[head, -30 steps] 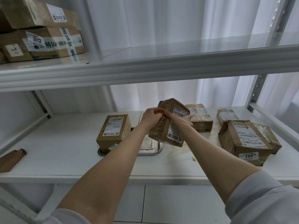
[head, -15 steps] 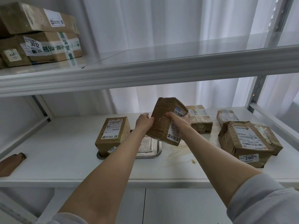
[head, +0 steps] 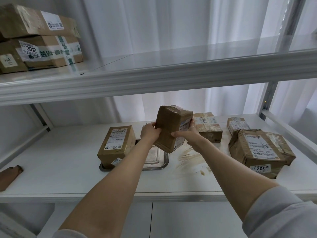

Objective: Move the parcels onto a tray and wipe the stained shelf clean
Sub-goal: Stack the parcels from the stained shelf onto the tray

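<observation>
Held parcel (head: 171, 129) turned more upright since the earlier frame, its plain brown face now toward the camera and its label side to the right; lifted clear of the shelf (head: 60, 160), above the right part of the tray (head: 154, 162). Left hand (head: 149, 132): grip closed round the parcel's left edge. Right hand (head: 188, 134): grip closed round the labelled right side, thumb on the front face. Tray: shallow metal, on the lower shelf; contains one labelled parcel (head: 118, 143) lying flat on its left part; right part bare. Shelf surface: white, with a brownish smeared stain (head: 190, 157) just right of the tray, below the right wrist. Further items on the same shelf: a taped parcel (head: 208, 128) behind the right hand, a small parcel (head: 237, 124) at the back right, a large crumpled parcel (head: 257, 152) at the right with a sticker reading 200 and a further digit. Brown object (head: 10, 174) at the left edge, kind not clear. Upper shelf (head: 154, 74): white; two stacked cartons (head: 39, 48) at its left end, the lower marked 3012. Background: white curtain (head: 154, 31) behind the rack
</observation>
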Motion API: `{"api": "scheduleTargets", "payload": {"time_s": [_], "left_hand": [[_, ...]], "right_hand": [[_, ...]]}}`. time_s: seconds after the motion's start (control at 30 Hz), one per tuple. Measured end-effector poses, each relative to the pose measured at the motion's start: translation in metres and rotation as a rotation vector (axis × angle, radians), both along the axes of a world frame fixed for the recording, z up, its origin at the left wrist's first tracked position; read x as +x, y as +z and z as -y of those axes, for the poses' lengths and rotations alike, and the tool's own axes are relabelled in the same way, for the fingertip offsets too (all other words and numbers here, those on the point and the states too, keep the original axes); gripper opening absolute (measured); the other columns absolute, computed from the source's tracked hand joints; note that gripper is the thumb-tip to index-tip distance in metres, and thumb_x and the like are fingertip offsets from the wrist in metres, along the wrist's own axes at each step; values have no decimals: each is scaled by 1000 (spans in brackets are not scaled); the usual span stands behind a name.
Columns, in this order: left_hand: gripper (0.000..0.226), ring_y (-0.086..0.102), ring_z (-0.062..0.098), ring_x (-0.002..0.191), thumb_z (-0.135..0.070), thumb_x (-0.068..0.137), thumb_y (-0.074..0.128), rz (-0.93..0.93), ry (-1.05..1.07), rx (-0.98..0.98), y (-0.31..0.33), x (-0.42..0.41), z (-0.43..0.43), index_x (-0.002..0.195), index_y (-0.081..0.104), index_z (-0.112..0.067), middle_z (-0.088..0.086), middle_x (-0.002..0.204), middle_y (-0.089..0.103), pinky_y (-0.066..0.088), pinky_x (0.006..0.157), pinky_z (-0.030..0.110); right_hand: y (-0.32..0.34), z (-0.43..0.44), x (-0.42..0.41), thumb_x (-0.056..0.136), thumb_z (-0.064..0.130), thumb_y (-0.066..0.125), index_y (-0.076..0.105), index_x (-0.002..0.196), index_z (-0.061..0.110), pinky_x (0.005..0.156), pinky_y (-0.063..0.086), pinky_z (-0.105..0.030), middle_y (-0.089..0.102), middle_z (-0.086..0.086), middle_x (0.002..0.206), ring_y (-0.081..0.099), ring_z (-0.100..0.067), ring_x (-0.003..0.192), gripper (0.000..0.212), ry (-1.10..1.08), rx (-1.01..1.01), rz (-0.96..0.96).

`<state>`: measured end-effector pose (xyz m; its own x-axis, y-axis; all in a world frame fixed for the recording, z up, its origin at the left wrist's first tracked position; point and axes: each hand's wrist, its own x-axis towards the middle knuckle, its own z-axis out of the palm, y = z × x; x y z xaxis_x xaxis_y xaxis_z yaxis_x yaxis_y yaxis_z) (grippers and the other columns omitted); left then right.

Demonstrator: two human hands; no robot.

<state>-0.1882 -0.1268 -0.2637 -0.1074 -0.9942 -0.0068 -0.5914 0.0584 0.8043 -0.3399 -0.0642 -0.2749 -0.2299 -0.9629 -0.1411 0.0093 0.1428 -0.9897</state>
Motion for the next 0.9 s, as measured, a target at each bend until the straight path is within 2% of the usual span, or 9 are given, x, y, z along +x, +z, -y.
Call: {"api": "scheduleTargets", "payload": {"time_s": [0.1,0.17,0.3,0.37,0.5,0.6,0.67,0.8,0.9], "left_hand": [[43,52,29,122,-21,95,51,-22,9,12,-4,0,0,138,47,-17,7,134,55,45,104,45],[45,49,30,124,-24,92,56,-33,-5,32,-7,-1,0,135,48,-15,8,132,55,44,105,46],[76,50,29,121,-28,72,75,-83,-60,108,-6,-1,-3,137,38,-14,10,136,44,47,101,41],[90,45,28,125,-25,68,80,-69,-97,123,-5,0,-5,141,29,-15,9,138,37,46,101,40],[113,35,28,134,-27,65,85,-50,-120,142,-5,1,-6,149,9,-15,9,144,27,41,105,42],[112,34,28,135,-31,64,85,-35,-72,91,-3,2,-8,148,13,-14,9,144,29,40,108,46],[107,40,28,131,-31,60,87,-41,-61,88,0,4,-7,143,21,-16,10,139,35,42,106,48],[104,51,27,121,-40,36,84,-70,-75,114,-6,8,4,127,36,-21,7,129,49,48,99,49],[82,57,25,113,-28,53,87,-145,-100,111,3,9,-8,122,43,-18,7,124,57,51,96,42]], "right_hand": [[0,4,-1,75,14,80,-2,152,19,108,30,-45,33,0,137,33,-26,134,113,8,-7,11],[3,5,0,73,23,83,-3,153,20,110,29,-47,29,-3,148,31,-29,137,118,3,-13,9],[6,6,3,50,42,90,16,149,27,107,36,-51,38,-3,144,38,-31,132,125,-17,-25,-6],[4,9,1,50,39,90,22,146,27,103,40,-51,44,-4,139,43,-31,128,119,-35,-32,19],[3,11,0,73,16,82,25,145,18,85,42,-40,52,-6,133,49,-28,119,92,-73,-15,70],[1,12,0,82,11,74,29,145,15,72,42,-32,54,-7,133,51,-25,112,77,-87,-13,92],[1,12,1,86,10,69,36,142,12,58,38,-25,57,-8,129,53,-19,99,65,-113,-12,96],[1,10,5,87,21,69,52,131,10,53,41,-21,66,-3,102,59,-13,79,49,-231,-17,74],[2,11,5,86,24,70,60,121,13,53,44,-20,68,-3,95,63,-12,73,38,-289,-26,68]]}}
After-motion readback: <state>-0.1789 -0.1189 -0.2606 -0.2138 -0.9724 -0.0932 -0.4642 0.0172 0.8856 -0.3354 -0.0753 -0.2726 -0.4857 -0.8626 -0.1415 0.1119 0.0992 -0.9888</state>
